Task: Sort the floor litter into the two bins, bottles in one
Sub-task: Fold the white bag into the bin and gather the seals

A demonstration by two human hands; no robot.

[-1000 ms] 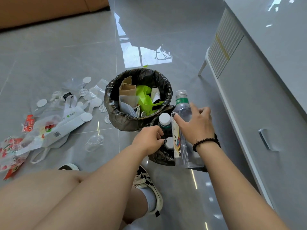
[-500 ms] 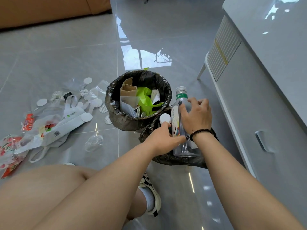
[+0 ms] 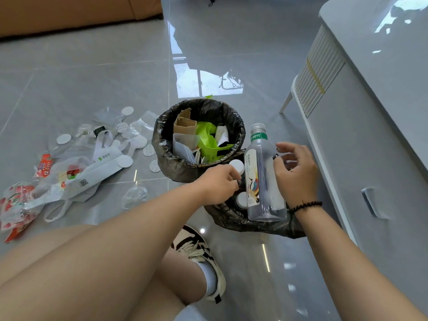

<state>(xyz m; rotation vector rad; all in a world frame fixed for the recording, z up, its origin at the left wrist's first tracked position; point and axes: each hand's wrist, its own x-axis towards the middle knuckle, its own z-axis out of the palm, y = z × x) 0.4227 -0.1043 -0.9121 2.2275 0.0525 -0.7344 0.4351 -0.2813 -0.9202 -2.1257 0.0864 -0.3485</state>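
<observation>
1 clear bottle, capless, green neck band, crane-print label, upright

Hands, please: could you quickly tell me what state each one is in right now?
Left hand: fingers curled down among the capped bottles in the near bin; what it grips cannot be told.
Right hand: open, fingers spread beside the clear bottle, not gripping it.

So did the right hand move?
Yes. The right hand has come off the bottle and shifted right, away from the paper bin, toward the cabinet.
</observation>
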